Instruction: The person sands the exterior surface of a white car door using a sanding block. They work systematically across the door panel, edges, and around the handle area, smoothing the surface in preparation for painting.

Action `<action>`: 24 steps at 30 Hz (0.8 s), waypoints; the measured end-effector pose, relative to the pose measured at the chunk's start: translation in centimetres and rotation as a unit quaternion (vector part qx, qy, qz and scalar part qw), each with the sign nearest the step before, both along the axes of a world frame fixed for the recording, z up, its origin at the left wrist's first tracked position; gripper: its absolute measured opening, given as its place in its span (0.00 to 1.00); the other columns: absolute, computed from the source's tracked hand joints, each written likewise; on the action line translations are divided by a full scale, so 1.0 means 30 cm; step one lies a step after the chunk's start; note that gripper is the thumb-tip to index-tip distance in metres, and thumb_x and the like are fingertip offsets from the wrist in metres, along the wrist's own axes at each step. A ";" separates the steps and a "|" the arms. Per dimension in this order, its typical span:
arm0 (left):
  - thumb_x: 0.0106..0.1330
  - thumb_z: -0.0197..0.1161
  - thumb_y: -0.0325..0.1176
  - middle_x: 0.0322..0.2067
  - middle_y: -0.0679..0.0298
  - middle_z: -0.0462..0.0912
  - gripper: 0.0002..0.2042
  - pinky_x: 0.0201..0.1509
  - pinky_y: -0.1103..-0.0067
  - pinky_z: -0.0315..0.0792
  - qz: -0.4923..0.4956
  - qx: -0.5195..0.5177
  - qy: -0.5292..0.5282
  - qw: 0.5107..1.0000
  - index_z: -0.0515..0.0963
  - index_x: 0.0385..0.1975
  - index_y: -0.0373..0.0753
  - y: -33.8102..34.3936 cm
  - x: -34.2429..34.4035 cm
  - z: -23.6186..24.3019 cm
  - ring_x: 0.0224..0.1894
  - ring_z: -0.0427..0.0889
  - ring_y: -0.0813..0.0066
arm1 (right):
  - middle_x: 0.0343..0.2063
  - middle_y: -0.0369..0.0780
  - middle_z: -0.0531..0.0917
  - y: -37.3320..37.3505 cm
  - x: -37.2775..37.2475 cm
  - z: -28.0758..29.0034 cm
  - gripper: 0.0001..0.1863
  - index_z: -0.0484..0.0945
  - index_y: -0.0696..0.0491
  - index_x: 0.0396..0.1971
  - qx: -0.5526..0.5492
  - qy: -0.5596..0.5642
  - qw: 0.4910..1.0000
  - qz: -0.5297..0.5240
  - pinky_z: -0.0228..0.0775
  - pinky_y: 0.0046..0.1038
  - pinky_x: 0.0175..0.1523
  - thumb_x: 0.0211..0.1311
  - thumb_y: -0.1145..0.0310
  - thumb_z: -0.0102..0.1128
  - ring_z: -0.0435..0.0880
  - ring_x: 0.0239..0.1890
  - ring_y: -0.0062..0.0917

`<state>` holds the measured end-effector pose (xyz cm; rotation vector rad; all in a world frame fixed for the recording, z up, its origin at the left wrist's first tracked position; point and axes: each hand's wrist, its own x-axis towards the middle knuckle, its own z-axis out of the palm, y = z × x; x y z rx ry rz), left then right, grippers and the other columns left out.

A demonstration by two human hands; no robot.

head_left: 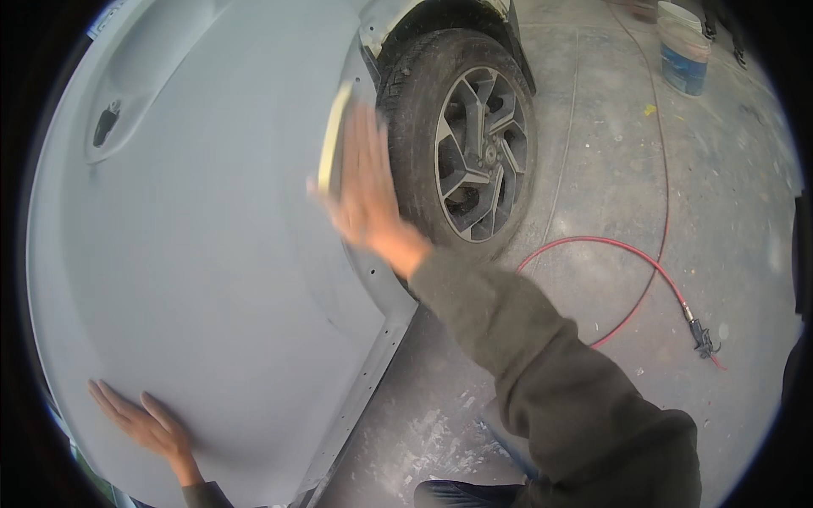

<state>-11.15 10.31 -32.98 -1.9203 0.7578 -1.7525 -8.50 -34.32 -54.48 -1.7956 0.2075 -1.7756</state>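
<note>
A large grey car door (220,229), matt like primer, fills the left side, with a handle recess near its upper left. My right hand (368,182) is stretched over a sanding pad (333,140) with a pale yellow edge, held against the door beside the wheel arch. The hand is smeared by motion, and most of the pad is hidden under it. Low on the left, my left hand (148,423) lies flat on the door, fingers out, holding nothing.
A wheel with a dark tire (415,152) stands just right of my right hand. A red air hose (610,241) loops over the concrete floor (584,169) to a black blow gun (701,337). A white bucket (683,55) with a blue label stands at the far right.
</note>
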 end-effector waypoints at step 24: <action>0.79 0.43 0.54 0.79 0.52 0.57 0.34 0.82 0.54 0.54 -0.025 0.015 -0.041 0.999 0.56 0.80 0.43 0.020 0.056 0.013 0.81 0.55 0.50 | 0.78 0.62 0.49 0.724 -0.310 -0.859 0.43 0.46 0.70 0.77 0.197 0.227 0.923 0.240 0.41 0.52 0.83 0.76 0.60 0.53 0.46 0.81 0.58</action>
